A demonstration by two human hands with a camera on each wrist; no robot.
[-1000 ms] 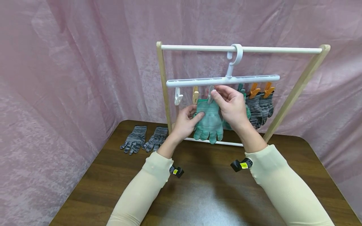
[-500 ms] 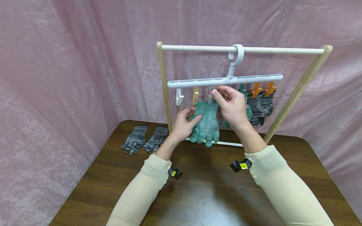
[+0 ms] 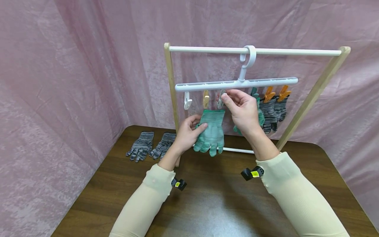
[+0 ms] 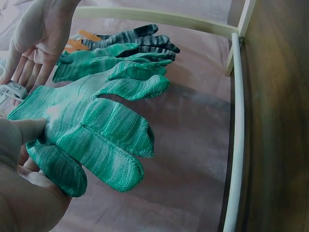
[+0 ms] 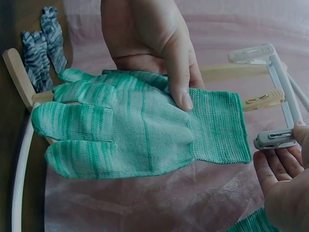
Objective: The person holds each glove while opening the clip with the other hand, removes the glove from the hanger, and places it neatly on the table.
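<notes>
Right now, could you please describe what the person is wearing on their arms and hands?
Both arms wear snug, finely ribbed cream sleeves down to the wrist. The left hand and right hand are bare: no rings or gloves. A small black device with a yellow label is strapped under each wrist: left and right.

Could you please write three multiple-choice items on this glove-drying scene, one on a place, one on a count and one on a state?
1. Where do the two loose grey gloves lie?
A. on the table, left of the rack
B. clipped to the hanger
C. in the right hand

2. How many orange clips hang on the hanger?
A. one
B. two
C. four

3. What is the state of the green glove in the left hand?
A. free of the grey clip
B. clamped in the grey clip
C. lying on the table

Answers:
1 A: they rest on the table.
2 B: two show at the right end.
3 A: its cuff sits apart from the grey clip that the right hand pinches.
</notes>
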